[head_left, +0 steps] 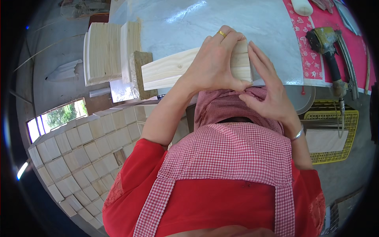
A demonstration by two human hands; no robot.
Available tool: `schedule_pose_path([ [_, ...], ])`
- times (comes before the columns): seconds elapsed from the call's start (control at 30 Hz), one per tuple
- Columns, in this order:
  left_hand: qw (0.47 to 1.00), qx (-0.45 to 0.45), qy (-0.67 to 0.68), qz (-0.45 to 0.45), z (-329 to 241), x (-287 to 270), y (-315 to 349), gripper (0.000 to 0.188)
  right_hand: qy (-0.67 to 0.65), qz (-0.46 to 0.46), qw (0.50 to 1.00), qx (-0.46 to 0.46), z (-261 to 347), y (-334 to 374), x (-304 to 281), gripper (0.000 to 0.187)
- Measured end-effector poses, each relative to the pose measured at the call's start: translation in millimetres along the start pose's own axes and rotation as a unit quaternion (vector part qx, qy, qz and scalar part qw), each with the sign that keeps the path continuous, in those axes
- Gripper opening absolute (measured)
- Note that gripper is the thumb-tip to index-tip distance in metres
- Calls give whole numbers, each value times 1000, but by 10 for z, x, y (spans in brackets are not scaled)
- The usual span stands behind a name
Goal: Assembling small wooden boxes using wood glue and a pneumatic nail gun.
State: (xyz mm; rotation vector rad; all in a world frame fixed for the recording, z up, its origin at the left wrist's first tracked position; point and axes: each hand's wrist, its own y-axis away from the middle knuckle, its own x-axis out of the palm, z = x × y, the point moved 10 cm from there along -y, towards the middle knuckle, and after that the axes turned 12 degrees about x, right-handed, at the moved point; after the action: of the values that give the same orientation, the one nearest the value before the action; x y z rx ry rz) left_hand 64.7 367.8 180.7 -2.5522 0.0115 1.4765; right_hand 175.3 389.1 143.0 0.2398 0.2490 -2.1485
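Note:
My left hand (213, 59) is closed over the right part of a pale wooden board (167, 69), thumb at its near edge and fingers at its far edge. The board lies lengthwise over the table's near edge, its left end by a rough wooden block (141, 73). My right hand (270, 85) is held at the board's right end, thumb and fingers spread apart. Its fingertips are close to the end face; whether they touch it I cannot tell. Nothing shows inside the right hand.
Upright stacked boards (104, 53) stand at the table's left. A nail gun (331, 55) lies on the pink cloth (312, 47) to the right. Below it is a yellow plastic crate (335, 158). Many wooden pieces (85, 158) are piled at the lower left. The table (237, 19) has a grey top.

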Motion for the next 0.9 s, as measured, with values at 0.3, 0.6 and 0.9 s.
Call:
schedule_pose_path([
  [0.3, 1000, 9, -5, -7, 1, -22, -3, 84, -72, 7, 997, 11, -46, 407, 62, 77],
  [0.6, 1000, 11, -10, -11, 3, -10, -10, 85, -101, -34, 994, -10, -31, 402, 82, 75],
  [0.9, 1000, 7, -19, -16, -1, -16, 29, 86, -88, -39, 995, -22, 8, 201, -86, 81],
])
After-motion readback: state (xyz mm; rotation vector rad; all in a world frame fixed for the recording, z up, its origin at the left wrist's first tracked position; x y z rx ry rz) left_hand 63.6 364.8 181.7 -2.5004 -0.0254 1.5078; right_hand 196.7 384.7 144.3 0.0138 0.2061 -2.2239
